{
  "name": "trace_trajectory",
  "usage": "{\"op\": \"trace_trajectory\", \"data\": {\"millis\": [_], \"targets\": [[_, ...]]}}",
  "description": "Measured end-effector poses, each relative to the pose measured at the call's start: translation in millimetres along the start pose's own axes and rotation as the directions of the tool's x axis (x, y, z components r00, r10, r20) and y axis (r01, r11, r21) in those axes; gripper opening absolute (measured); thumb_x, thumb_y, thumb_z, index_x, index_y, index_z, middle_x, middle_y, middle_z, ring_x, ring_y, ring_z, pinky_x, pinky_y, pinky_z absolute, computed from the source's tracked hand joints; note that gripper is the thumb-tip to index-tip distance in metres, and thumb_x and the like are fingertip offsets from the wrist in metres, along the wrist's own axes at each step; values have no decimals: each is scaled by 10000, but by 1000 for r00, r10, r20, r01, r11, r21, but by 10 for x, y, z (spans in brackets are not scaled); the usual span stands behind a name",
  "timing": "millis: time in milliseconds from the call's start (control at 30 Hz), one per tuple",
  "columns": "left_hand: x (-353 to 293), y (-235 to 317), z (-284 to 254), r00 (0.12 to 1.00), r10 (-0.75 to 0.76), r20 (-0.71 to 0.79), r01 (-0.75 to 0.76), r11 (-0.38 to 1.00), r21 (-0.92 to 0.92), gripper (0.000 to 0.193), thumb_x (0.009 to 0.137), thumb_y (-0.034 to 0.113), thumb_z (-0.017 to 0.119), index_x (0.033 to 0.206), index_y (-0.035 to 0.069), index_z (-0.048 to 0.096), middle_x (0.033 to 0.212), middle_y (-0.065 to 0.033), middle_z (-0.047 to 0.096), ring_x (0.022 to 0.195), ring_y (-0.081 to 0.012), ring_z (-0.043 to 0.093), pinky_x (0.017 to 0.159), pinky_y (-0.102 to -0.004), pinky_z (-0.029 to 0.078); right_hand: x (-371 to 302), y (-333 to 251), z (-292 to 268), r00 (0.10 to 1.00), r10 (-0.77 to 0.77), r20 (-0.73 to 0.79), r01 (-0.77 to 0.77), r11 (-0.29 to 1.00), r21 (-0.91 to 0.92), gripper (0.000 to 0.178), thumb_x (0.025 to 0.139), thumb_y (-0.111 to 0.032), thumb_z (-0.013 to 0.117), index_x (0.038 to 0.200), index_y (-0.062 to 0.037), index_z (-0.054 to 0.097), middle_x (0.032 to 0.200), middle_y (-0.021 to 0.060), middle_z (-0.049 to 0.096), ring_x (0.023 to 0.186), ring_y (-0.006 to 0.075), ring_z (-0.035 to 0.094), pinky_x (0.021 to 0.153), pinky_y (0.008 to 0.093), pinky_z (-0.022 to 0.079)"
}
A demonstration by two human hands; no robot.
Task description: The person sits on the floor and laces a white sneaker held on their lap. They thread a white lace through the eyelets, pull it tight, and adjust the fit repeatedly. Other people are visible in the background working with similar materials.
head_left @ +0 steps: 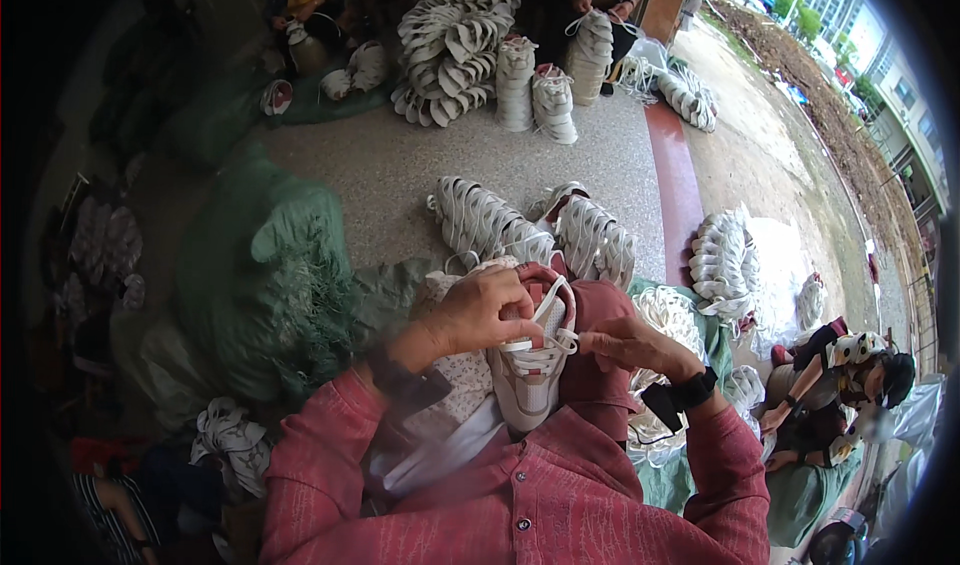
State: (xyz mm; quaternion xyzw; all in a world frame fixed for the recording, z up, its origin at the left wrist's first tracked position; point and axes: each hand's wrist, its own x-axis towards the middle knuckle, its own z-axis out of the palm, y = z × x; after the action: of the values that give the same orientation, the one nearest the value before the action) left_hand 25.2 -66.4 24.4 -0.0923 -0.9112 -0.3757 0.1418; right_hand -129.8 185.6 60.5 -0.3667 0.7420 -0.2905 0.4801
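A white sneaker upper (527,397) with a red lining rests on my lap, its toe toward me. White shoelace (548,313) runs through its eyelets and loops at the right side. My left hand (482,310) is bent over the upper's left eyelet row, its fingers closed on the white lace there. At the right edge, my right hand (640,347) pinches the lace between thumb and forefinger beside the loop. The lace's far ends are hard to make out.
Nested rows of white uppers (490,220) lie just ahead. A heap of white laces (668,315) sits right of my knee, a green sack (265,265) at left. Other people work at the back and at the right (835,390), near more stacked uppers (455,50).
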Motion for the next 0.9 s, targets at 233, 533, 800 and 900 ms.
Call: {"op": "trace_trajectory", "data": {"millis": [233,533,800,900], "targets": [[128,288,38,874,-309,375,481,660,-578,283,921,321,685,964,44,645,1031,-34,619,981,-150,591,876,-336,467,-165,-618,-287,978,-177,-107,194,965,178,251,964,-266,654,909,-29,714,710,-38,601,566,18,464,492,212,352],[223,535,-85,952,-120,280,288,654,-700,251,1047,193,515,1219,20,577,1096,-18,586,1028,-90,561,878,-268,482,254,-953,-53,763,-636,-118,646,758,94,278,1002,-265,583,1016,-14,701,679,4,631,480,40,483,418,218,337],[280,577,-257,933,-318,168,355,739,-573,185,1005,188,600,1032,17,665,916,7,648,802,-33,559,696,-206,469,-326,-820,-328,935,-345,81,275,849,451,452,1040,-404,483,1000,-16,713,701,37,675,489,36,499,427,200,363],[348,653,-270,963,-242,117,266,795,-545,192,1002,193,605,980,18,681,889,0,649,752,-38,563,630,-203,466,-132,-616,-54,931,-343,124,317,929,191,296,1017,-277,552,1084,-16,675,818,47,697,511,68,511,453,225,405]]}}
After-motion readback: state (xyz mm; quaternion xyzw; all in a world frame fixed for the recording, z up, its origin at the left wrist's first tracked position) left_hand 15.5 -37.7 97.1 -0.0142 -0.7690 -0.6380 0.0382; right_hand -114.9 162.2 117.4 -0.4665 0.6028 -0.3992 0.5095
